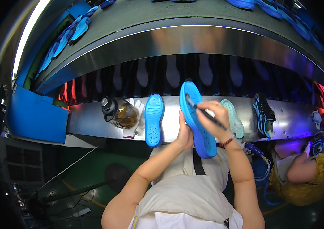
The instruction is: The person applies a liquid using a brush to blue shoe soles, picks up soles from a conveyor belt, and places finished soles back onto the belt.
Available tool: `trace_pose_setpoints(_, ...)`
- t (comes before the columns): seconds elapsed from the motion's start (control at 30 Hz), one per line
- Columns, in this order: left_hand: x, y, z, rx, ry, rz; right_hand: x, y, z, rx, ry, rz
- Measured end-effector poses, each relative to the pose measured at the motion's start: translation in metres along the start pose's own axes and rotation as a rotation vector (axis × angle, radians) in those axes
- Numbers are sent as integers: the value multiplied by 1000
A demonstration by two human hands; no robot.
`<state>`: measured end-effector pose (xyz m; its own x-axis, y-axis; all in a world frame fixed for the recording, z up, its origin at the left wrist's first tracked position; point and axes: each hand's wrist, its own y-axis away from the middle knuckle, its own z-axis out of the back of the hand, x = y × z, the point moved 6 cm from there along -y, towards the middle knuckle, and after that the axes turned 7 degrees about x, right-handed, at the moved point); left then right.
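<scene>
My left hand point(185, 133) grips a blue shoe sole point(196, 122) from its left side, holding it tilted above the metal ledge. In my right hand point(214, 117) is a slim black-handled brush point(191, 100), its tip against the sole's inner face near the upper end. On the ledge to the left lies a second blue shoe sole point(154, 120), showing a holed, ribbed face. Partly behind my right hand rests a pale green sole point(233, 120). My fingers under the held sole are hidden.
The metal ledge point(173, 133) also carries a lidded bottle point(122, 113), a white glove point(137, 108) and a black-and-blue shoe point(263, 116). Behind it, a green conveyor belt point(162, 12) bears more blue soles point(60, 42). Another person point(303, 175) works at the right.
</scene>
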<state>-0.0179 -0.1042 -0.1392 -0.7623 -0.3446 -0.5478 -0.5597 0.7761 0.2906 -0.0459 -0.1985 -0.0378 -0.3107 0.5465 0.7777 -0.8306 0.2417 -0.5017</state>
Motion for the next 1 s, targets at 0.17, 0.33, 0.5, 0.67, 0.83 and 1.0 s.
trace_pose_setpoints(0.17, -40, 11, 17, 81, -81, -49, 27, 52, -4, 453, -26, 13)
trace_pose_setpoints(0.33, -22, 22, -7, 257, 26, 107, 13, 19, 37, 202, -475, -156)
trace_pose_setpoints(0.5, -20, 19, -33, 232, 100, 78, 14, 6, 21, 316, -396, -99)
trace_pose_setpoints(0.67, -22, 20, -19, 339, -104, 112, 9, 9, 35, 237, -723, -241)
trace_pose_setpoints(0.83, -41, 17, -23, 58, -68, -70, 26, 17, 22, 480, -536, -1)
trace_pose_setpoints(1.0, -51, 15, -30, 214, -119, -132, 12, 17, 31, 337, -479, -64)
